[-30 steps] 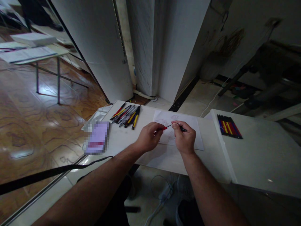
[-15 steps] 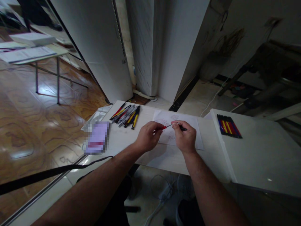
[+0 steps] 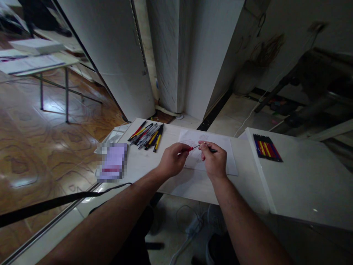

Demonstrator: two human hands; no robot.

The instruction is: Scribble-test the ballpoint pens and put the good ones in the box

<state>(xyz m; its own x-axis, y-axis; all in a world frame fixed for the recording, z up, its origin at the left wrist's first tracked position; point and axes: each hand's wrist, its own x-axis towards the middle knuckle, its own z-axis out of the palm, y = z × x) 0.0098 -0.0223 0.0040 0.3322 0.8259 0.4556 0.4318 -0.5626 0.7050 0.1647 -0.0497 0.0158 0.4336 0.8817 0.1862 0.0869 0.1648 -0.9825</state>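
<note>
My left hand (image 3: 173,161) pinches a red pen part (image 3: 190,149) over a sheet of paper (image 3: 231,163) with scribbles on it. From the red part a thin dark rod (image 3: 196,146), which looks like a pen refill, runs to the fingertips of my right hand (image 3: 215,159). Those fingers are closed around a black pen part (image 3: 213,150), whose dark end sticks out to the right. Whether the rod enters the black part is hidden by my fingers. Left of my hands lies a loose pile of pens (image 3: 146,136) in red, yellow, black and clear.
A pixelated purple item (image 3: 114,162) lies at the left end of the white table (image 3: 149,165). On the higher white surface (image 3: 298,176) at right sits a flat row of coloured pens (image 3: 267,147). A black strap (image 3: 68,198) crosses at lower left; cables lie on the floor below.
Both hands keep their grips and stay close together over the paper. My right hand has shifted very slightly left; the whole view has also moved a little.
</note>
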